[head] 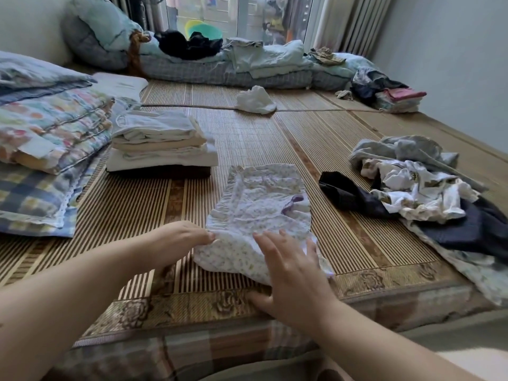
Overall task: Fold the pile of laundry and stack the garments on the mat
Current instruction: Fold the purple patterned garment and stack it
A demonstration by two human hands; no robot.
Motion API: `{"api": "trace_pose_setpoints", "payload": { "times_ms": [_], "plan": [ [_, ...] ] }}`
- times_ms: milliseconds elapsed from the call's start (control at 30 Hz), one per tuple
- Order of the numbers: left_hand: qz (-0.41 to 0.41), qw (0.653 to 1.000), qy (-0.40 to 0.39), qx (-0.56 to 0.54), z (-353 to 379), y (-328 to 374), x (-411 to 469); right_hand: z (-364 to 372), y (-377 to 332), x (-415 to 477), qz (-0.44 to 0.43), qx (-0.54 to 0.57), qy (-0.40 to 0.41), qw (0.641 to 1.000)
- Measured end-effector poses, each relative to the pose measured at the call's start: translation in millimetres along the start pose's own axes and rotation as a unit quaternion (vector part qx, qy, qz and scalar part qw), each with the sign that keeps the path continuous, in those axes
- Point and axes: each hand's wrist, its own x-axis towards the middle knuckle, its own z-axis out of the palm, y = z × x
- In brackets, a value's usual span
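A white floral garment with a frilled edge [261, 204] lies partly folded on the bamboo mat [316, 144] near its front edge. My left hand [181, 237] pinches the garment's near left edge. My right hand [291, 268] lies flat with spread fingers on the garment's near end. A stack of folded pale garments [159, 141] stands on the mat to the left. An unfolded pile of laundry [423, 188], grey, white-patterned and dark navy, sits at the right.
Folded quilts and a checked pillow [46, 149] fill the left side. A crumpled white cloth [255, 100] lies mid-mat. Bedding and dark clothes [192, 45] line the far edge by the window. Another small folded pile [398, 99] sits at the far right.
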Motion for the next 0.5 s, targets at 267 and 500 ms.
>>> {"api": "trace_pose_setpoints", "payload": {
  "times_ms": [267,500],
  "plan": [
    [-0.005,1.0,-0.01,0.028,1,0,-3,-23,29,5,-0.004,0.142,0.123,0.982],
    [0.0,1.0,-0.019,0.021,-1,-2,-4,-21,36,-10,-0.01,0.088,-0.075,0.993]
  ]
}}
